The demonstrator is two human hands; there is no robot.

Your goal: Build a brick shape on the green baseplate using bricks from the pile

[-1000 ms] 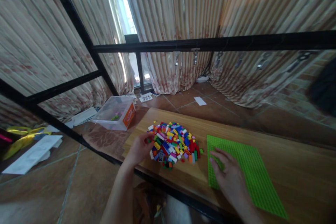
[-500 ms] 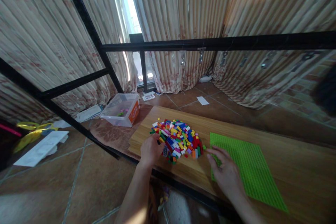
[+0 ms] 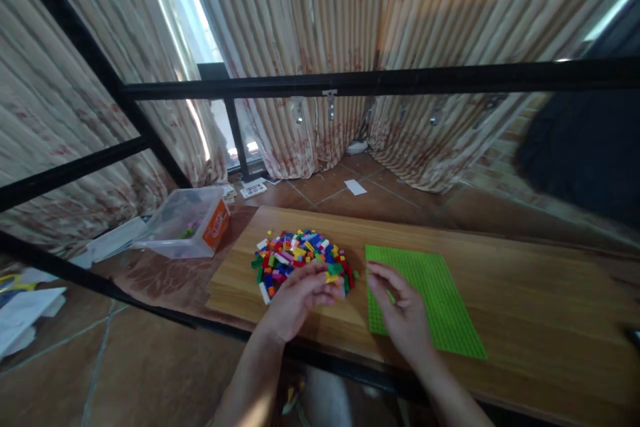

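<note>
Currently, the left hand (image 3: 299, 297) reaches across the near right part of a loose heap of small multicoloured plastic bricks (image 3: 295, 255), its fingers closed narrowly on a small yellow plastic brick (image 3: 331, 277), with a green plastic brick (image 3: 335, 268) showing right against it. The right hand (image 3: 406, 310) hangs at the left edge of a flat, bright green studded baseplate (image 3: 433, 293), thumb and forefinger curled toward each other with a narrow gap; whether anything is between their tips, I cannot tell. Both heap and baseplate lie on a long, light-brown wooden board (image 3: 525, 293), the heap to the left of the baseplate and apart from it. Beyond the board's left end stands a clear plastic box with an orange label (image 3: 173, 230), a few green and pink pieces (image 3: 189, 230) inside.
</note>
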